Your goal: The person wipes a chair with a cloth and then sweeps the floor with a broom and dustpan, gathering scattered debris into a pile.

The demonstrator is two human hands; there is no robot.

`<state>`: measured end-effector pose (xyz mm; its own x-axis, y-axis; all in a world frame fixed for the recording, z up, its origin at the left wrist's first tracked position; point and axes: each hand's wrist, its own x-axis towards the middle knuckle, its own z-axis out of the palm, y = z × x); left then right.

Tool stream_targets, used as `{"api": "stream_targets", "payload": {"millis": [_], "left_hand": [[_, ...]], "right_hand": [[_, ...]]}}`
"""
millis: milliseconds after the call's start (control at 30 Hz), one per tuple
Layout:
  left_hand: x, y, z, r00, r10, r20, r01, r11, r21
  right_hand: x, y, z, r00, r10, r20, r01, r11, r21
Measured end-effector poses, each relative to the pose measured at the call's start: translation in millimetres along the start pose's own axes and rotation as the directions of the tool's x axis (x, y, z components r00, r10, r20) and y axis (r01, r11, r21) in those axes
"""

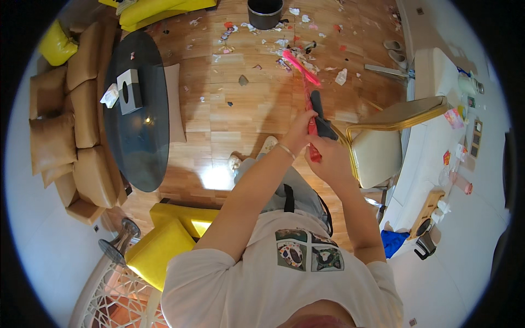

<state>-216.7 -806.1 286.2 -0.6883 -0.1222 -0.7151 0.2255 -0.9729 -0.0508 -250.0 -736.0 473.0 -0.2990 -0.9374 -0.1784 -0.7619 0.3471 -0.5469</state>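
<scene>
Both my hands are closed around the red handle of a broom [307, 101] in front of me. My left hand [298, 130] grips it higher up, and my right hand [330, 157] wraps it near the handle's end. The broom's bright pink head [302, 68] reaches forward to the littered floor. Just beyond my hands is a dark grey angular thing [322, 119]; its kind, and whether a hand touches it, I cannot tell. Scraps of paper and rubbish [281, 60] lie around the broom head.
A black bin [265, 15] stands far ahead amid more litter. To the right are a gold-framed chair [377, 156] and a long white cabinet [424, 142] with small items on it. A dark oval table [139, 156] and brown sofa [90, 156] are left. A yellow seat [158, 251] stands behind me.
</scene>
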Motion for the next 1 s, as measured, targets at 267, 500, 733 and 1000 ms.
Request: {"api": "stream_targets", "payload": {"millis": [267,500,733,1000], "left_hand": [[-119.7,58.8,2.1,0.852,0.500,-0.155,-0.448,0.850,0.278],[-122.3,159.1,-129.1,0.725,0.463,-0.511,-0.270,0.872,0.408],[-49.3,208.8,-155.9,0.797,0.350,-0.492,-0.242,0.931,0.272],[-33.5,240.6,-12.9,0.905,0.370,-0.210,-0.312,0.913,0.263]], "right_hand": [[15.8,-44.3,13.7,0.998,-0.058,-0.011,0.057,0.912,0.407],[88.2,-75.6,126.6,0.964,-0.048,0.260,-0.155,0.692,0.705],[166.4,-74.0,146.5,0.941,0.122,0.317,-0.283,0.795,0.536],[220.8,-105.2,42.2,0.988,0.130,0.085,-0.144,0.969,0.201]]}}
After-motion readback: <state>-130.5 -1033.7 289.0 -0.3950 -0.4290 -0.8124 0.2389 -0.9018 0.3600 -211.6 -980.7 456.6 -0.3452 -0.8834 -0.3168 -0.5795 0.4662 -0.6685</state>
